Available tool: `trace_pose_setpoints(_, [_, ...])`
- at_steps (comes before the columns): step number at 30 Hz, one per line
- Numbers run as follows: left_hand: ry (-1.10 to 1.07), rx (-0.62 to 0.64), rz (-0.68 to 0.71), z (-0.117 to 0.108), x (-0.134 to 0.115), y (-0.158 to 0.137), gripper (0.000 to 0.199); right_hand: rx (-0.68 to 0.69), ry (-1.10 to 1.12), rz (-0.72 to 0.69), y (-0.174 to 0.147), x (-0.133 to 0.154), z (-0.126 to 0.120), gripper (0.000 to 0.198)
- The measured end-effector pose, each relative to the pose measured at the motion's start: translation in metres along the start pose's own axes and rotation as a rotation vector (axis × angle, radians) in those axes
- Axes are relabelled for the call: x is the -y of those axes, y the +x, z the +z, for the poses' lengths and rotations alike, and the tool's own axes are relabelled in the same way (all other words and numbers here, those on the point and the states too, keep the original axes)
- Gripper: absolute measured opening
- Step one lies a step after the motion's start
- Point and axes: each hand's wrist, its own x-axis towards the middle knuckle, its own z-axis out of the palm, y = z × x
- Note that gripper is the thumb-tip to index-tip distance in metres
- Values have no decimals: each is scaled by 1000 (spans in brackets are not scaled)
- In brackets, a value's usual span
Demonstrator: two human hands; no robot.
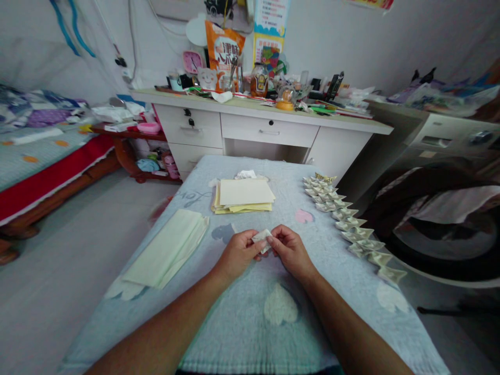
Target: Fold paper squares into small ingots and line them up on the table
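The left hand (236, 253) and the right hand (291, 250) meet over the middle of the cloth (242, 317), with a small folded paper (261, 237) between them. The left fingers pinch its left side, thumb on top; the right thumb and fingers grip its right edge. The paper is pale and held just above the cloth; its exact folds are too small to make out, though it looks to be several layers thick.

Beyond the hands lies a stack (247, 191) of cream and yellow sheets, slightly uneven at the edges, with a white crumple (245, 174) just behind it. To the left, near the cloth's edge, a pale green pile (166, 250) of long sheets lies at a slant. On the right, pointed paper shapes (351, 224) stand close together in a slanting row along the cloth's edge, the farthest one yellowish and patterned.

Past the cloth stands a white desk (269, 125) with drawers, its top crowded with an orange bag (224, 54), a pink clock (192, 61) and a jar (259, 80). A bed (78, 182) is at the left and a washer (455, 133) at the right.
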Motion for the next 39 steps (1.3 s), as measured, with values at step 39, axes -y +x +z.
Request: trace_pose_setpoints(39, [464, 16, 100, -3, 8, -1, 30, 2, -10, -2, 1, 2, -3, 21])
